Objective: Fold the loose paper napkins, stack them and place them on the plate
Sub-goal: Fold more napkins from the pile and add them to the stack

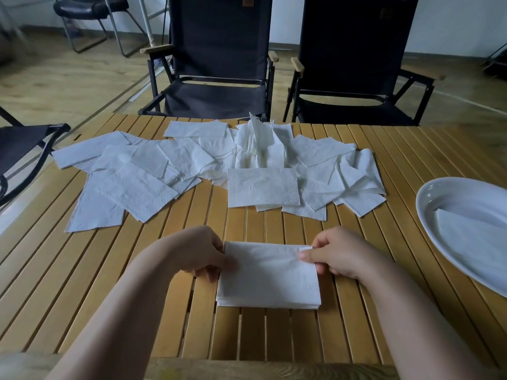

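Two black chairs (216, 64) beyond loose napkins (137, 185)

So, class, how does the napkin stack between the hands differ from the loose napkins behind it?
The napkin stack is squared, edges aligned; the loose napkins lie scattered and overlapping. The left hand and right hand hold the napkin stack; nothing touches the loose napkins. Both are white, on the slatted table.

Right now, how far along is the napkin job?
Done: napkins lie on the plate. In hand: the left hand and right hand grip the ends of a folded stack. Left: the loose pile, spread across the table, awaits folding.
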The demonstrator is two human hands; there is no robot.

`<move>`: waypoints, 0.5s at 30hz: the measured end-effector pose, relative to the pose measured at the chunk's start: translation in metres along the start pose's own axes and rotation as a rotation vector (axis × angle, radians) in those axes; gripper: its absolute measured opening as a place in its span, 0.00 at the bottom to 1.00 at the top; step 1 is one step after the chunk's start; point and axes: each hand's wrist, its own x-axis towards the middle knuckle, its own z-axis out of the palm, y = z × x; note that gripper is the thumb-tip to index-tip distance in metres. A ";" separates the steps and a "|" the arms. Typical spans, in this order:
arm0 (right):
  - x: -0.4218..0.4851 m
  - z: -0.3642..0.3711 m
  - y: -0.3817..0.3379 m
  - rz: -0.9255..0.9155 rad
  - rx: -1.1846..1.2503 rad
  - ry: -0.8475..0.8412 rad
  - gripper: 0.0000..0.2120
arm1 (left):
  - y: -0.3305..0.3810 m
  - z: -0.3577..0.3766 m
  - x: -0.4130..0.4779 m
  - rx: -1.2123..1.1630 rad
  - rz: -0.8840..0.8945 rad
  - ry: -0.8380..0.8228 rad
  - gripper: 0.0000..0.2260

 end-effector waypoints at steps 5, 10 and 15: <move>0.003 0.004 0.000 0.018 -0.026 0.019 0.14 | 0.002 0.001 -0.002 0.024 0.015 0.003 0.10; 0.006 0.004 0.002 0.051 -0.064 0.052 0.17 | 0.001 -0.002 -0.002 0.023 -0.007 -0.008 0.14; 0.017 0.009 0.004 -0.096 -0.002 0.474 0.08 | 0.002 -0.003 0.010 -0.073 0.009 0.488 0.17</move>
